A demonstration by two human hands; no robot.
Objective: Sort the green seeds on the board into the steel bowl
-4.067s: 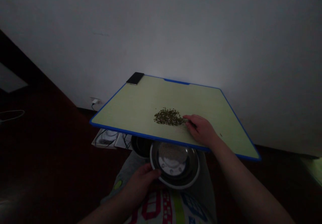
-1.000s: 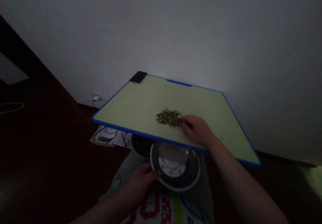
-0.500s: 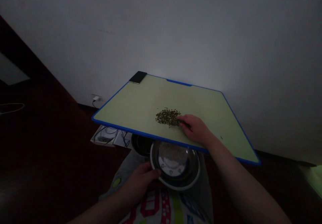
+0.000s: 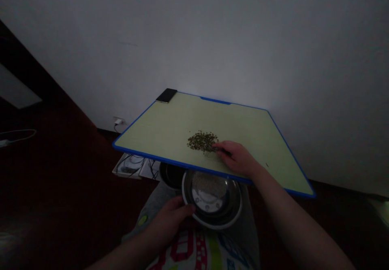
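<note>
The right hand [image 4: 238, 158] rests on a pale green cutting board [image 4: 158, 132] with a blue edge, near the board's front edge. Its fingers [image 4: 220, 145] are pinched around a slim dark object [image 4: 225, 152], though the dim light hides what that object is. The tip of the object reaches the side of a small heap of dark green grains [image 4: 202, 141], which lies near the middle of the board. One stray speck [image 4: 267, 165] sits on the board further right. Below the board's front edge, the left hand [image 4: 168, 219] has its fingers [image 4: 185, 210] curled against the rim of a stainless steel bowl [image 4: 232, 211], gripping it. Pale grains [image 4: 209, 183] lie in the bowl, which rests over the person's grey trousers [image 4: 146, 217] and a patterned shirt [image 4: 194, 249]. A dark bowl [image 4: 172, 175] sits just beside the steel bowl, partly under the board's front edge. A black phone [image 4: 166, 95] lies on the board's far left corner. Beyond that corner, a plug [image 4: 119, 121] sits in a wall socket.
</note>
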